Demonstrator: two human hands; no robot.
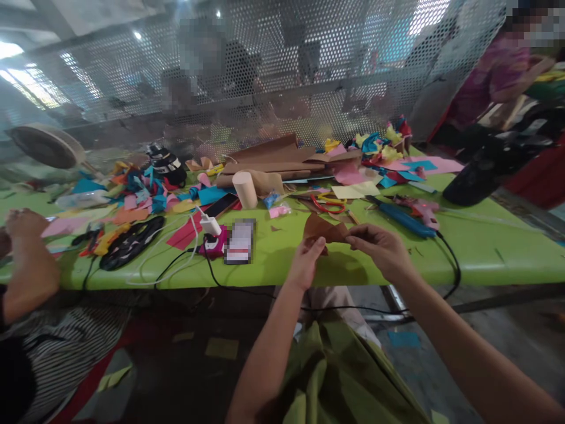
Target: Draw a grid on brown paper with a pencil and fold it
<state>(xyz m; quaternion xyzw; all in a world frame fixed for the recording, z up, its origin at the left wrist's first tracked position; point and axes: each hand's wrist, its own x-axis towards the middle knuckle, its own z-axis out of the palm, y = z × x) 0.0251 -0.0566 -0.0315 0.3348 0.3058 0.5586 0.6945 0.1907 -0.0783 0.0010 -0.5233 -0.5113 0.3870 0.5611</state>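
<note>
A small piece of brown paper point(324, 228), folded or curled, is held up between my two hands above the front edge of the green table point(273, 268). My left hand point(308, 259) pinches its lower left part between thumb and fingers. At its right end the fingertips of my right hand point(379, 244) close on the paper's edge. Just behind the paper lie red-handled scissors point(329, 204). To the right, a blue tool point(404, 219) and a pink glue gun point(424, 211) rest on the table.
Left of my hands are a phone point(239, 241), a pink power adapter point(214, 242) with cables and a pale cylinder point(245, 189). Colored paper and brown sheets point(269, 156) lie behind. A dark bottle point(472, 176) stands right; another person's arm point(33, 265) is at far left.
</note>
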